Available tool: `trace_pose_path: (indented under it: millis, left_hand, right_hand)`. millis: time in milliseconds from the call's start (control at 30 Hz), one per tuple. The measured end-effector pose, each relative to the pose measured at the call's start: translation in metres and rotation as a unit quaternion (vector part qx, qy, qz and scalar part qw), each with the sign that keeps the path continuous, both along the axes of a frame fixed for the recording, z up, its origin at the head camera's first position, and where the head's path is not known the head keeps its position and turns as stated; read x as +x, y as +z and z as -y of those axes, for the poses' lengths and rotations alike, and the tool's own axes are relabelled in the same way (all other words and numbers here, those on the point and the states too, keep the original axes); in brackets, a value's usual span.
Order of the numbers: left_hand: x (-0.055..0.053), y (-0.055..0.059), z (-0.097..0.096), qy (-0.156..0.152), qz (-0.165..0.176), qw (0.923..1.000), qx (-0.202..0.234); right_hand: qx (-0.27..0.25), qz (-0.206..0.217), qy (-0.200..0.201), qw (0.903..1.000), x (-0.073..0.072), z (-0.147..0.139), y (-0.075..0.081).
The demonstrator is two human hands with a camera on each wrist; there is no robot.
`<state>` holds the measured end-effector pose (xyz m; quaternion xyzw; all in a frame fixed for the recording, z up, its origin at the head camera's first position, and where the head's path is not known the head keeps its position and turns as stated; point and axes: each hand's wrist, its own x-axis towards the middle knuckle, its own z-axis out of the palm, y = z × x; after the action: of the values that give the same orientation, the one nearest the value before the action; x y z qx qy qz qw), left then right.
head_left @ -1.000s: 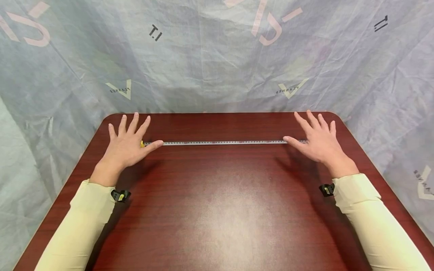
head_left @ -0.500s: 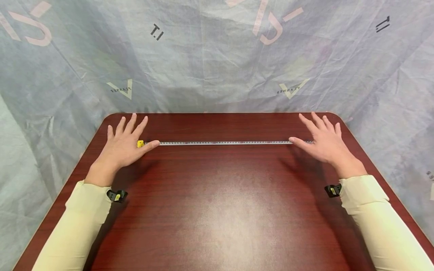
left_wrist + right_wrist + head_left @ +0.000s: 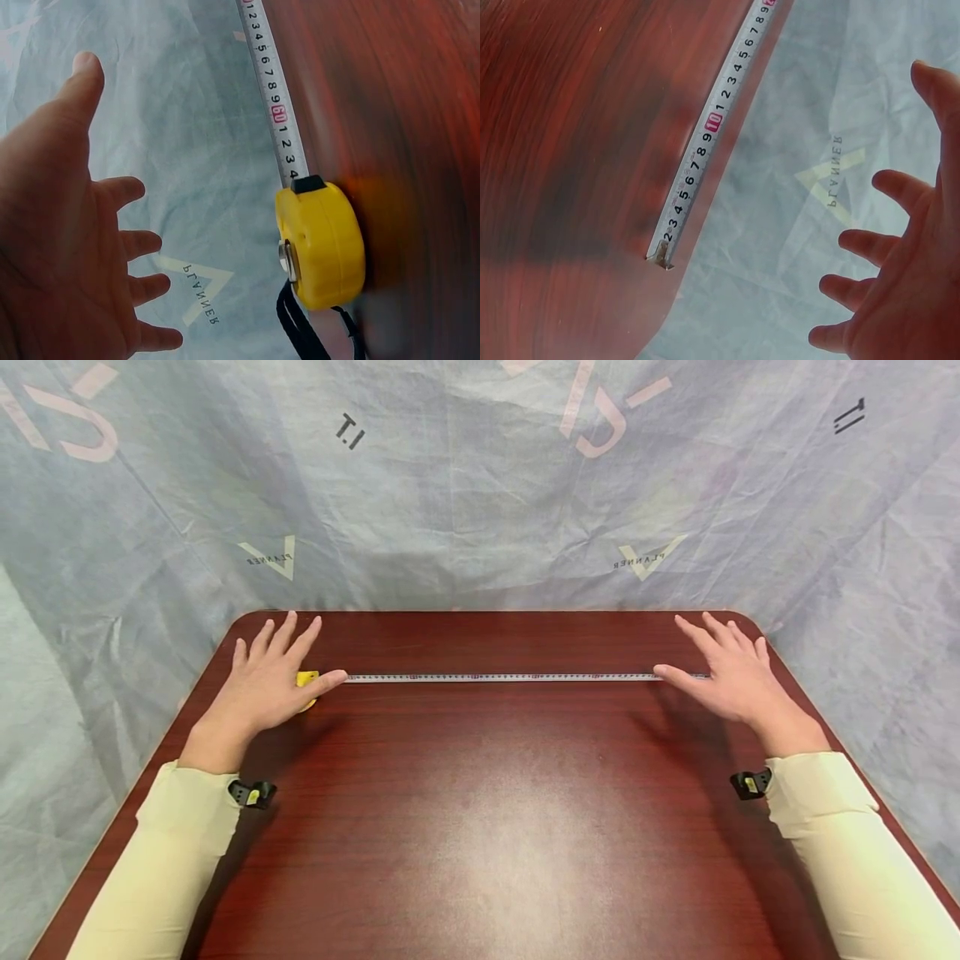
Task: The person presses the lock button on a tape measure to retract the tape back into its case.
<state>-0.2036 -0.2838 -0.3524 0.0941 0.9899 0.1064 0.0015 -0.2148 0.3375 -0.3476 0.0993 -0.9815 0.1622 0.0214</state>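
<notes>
A tape measure lies on the table, its yellow case point(image 3: 330, 244) at the left end and its white blade point(image 3: 506, 677) drawn out in a straight line to the right. My left hand point(image 3: 264, 685) hovers above the case with fingers spread, partly hiding it in the head view. The left wrist view shows that hand apart from the case, which has a black strap point(image 3: 300, 322). Over the blade's far right end, my right hand point(image 3: 738, 681) is held with fingers spread. In the right wrist view the metal end hook point(image 3: 660, 256) lies on the table, untouched.
The dark red wooden table point(image 3: 480, 827) has rounded far corners. A grey printed cloth point(image 3: 450, 485) hangs behind it and along the sides. Each wrist wears a black band, such as the left band point(image 3: 252, 793).
My hands have drifted apart, the left one a little to the left and the right one to the right. More of the yellow case shows now. The tape measure stays in place.
</notes>
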Motion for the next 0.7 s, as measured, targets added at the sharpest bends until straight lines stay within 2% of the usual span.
trace_pose_path:
  millis: [400, 700]
  left_hand:
    - [0.001, 0.002, 0.007, -0.003, 0.016, 0.9996, 0.022]
    - [0.0, 0.001, 0.014, -0.006, 0.014, 0.999, 0.043]
  right_hand:
    - [-0.015, -0.011, -0.002, 0.9998, 0.001, -0.014, -0.001]
    - [-0.025, -0.013, -0.002, 0.9996, 0.001, -0.024, -0.003]
